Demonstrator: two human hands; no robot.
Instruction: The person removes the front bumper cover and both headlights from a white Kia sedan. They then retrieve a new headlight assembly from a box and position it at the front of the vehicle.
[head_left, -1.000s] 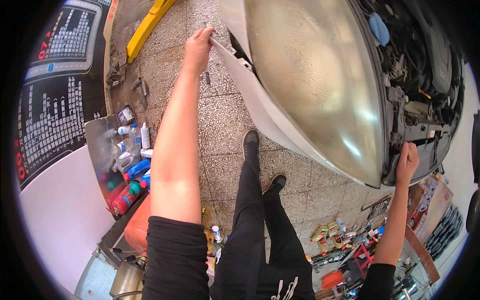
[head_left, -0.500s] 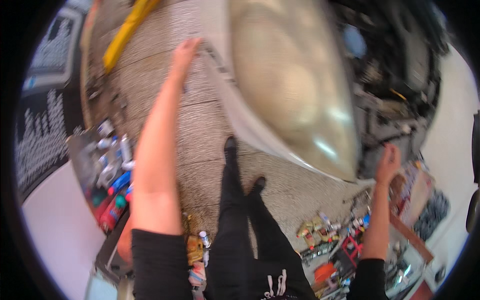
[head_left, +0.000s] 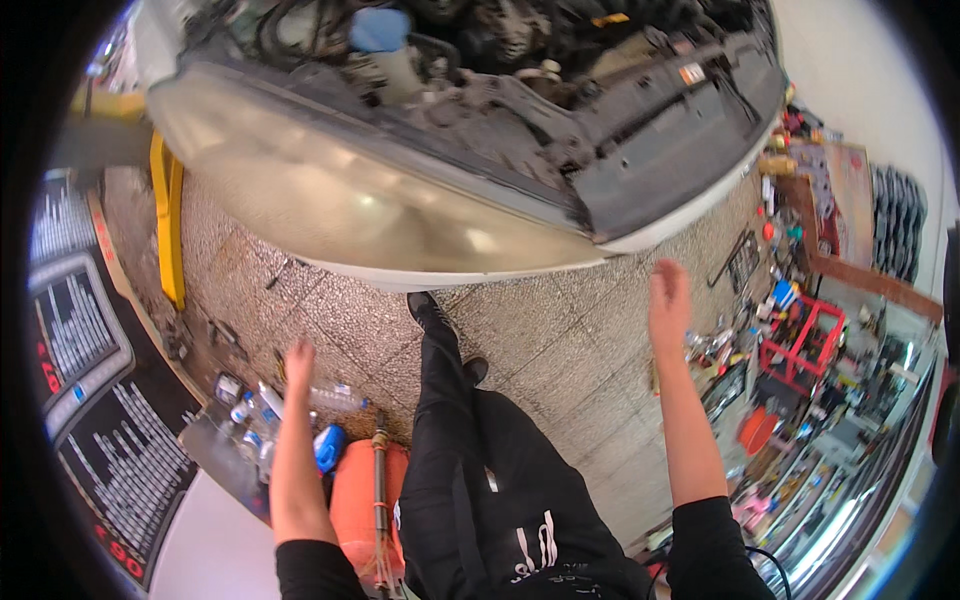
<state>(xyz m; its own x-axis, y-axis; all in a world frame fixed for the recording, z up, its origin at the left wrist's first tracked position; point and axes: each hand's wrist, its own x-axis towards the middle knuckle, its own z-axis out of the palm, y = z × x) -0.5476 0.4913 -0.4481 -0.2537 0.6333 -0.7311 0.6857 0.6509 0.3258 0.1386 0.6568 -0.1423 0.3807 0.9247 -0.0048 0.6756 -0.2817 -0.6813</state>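
Two hands in my feed are now clear of the car; a moment ago the left hand (head_left: 299,362) had the bumper's (head_left: 385,281) edge and the right hand (head_left: 670,305) met the dark front panel (head_left: 660,140), so neither part gets support from them. I see the right narrow, fingers together, apparently empty; the left blurs, so I can't tell its spread. The bumper skirts the yellowed headlight (head_left: 330,195) ahead of both hands, their long axes running left to right, the headlight's taper pointing toward the right hand.
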